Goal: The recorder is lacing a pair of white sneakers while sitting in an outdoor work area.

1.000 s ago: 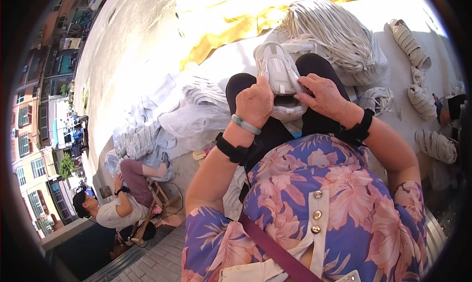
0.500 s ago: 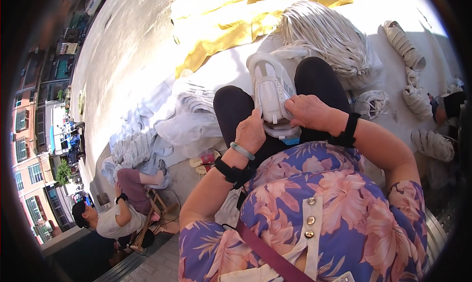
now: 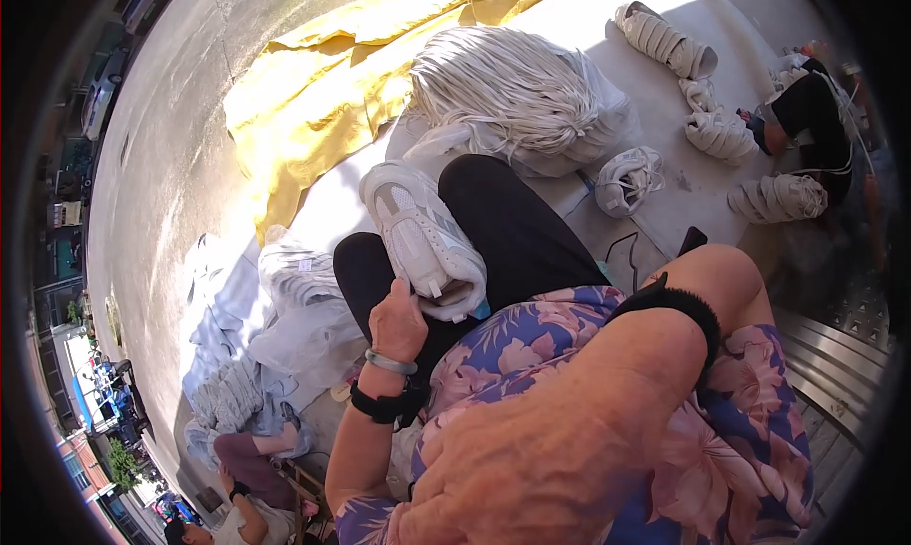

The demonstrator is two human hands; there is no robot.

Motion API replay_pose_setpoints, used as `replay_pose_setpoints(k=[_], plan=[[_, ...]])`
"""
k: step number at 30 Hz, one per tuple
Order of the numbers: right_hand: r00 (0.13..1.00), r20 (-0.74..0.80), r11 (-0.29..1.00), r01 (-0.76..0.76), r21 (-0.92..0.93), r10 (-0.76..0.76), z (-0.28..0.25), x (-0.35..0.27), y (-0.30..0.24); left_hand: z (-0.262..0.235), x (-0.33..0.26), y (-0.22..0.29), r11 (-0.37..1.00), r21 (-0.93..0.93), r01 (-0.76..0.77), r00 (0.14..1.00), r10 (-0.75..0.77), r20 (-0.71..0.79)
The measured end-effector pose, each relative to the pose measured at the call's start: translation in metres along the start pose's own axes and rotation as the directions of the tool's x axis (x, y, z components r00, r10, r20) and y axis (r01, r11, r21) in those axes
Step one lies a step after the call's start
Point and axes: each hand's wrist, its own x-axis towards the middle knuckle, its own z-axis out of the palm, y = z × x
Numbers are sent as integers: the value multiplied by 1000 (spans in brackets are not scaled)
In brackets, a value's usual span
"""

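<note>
Raised since the earlier frames, the right hand (image 3: 531,469) now fills the lower foreground close to the camera, off the shoe (image 3: 422,241), its fingers loosely curled on nothing. Only the left hand (image 3: 397,322) remains on the shoe, gripping its heel end from below; half a second ago both hands held it. White and sole-side up, the shoe lies across the person's dark-trousered lap. A bundle of white cords (image 3: 508,94) and a yellow cloth (image 3: 323,99) lie beyond.
</note>
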Motion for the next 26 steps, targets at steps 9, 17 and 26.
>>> replay_pose_setpoints(k=[9, 17, 26], plan=[[973, 94, 781, 108, 615, -209, -8, -10, -43, 7, -3, -3, 999, 43, -5, 1000, 4, 16], [945, 187, 774, 96, 625, -268, -73, -77, -40, -2, 3, 1, 1000, 1, -22, 999, 22, 26], [196, -852, 135, -980, -148, 485, -136, -232, 264, -2, 12, -1, 1000, -9, 6, 995, -5, 99]])
